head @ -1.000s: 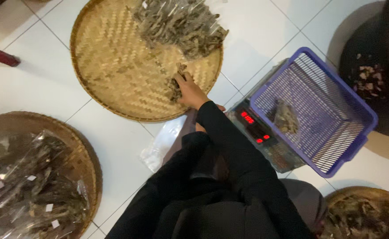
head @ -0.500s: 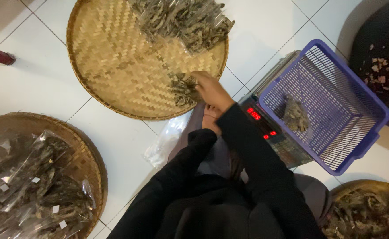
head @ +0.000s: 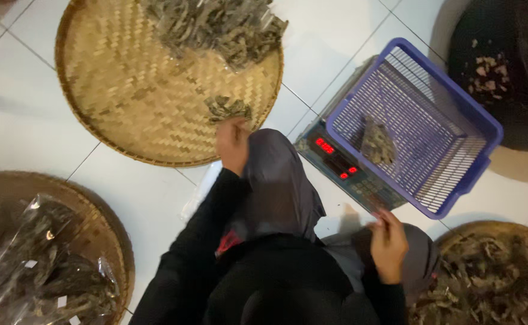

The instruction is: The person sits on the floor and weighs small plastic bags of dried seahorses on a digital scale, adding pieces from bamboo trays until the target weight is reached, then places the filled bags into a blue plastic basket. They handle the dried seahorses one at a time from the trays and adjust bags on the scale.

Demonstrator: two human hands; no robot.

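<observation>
My left hand [head: 233, 144] reaches over the near rim of a round woven bamboo tray [head: 138, 102], its fingers closed on a small clump of dried fish [head: 228, 108]. A larger heap of dried fish [head: 216, 24] lies at the tray's far side. My right hand [head: 388, 244] rests on my right knee with nothing in it, just below a digital scale [head: 342, 171] with red digits. A purple plastic basket [head: 462, 114] sits on the scale and holds a little dried fish [head: 377, 141].
A second woven tray [head: 104, 235] at lower left carries clear bags of dried fish [head: 29, 271]. A third tray of dried fish [head: 492, 283] lies at lower right and a black tub [head: 492, 78] at upper right. A clear plastic bag [head: 199, 189] lies on the white tiles.
My left hand has gathered a small clump from the heap's edge and drawn it toward the tray's near rim. My right hand has come into view on my knee.
</observation>
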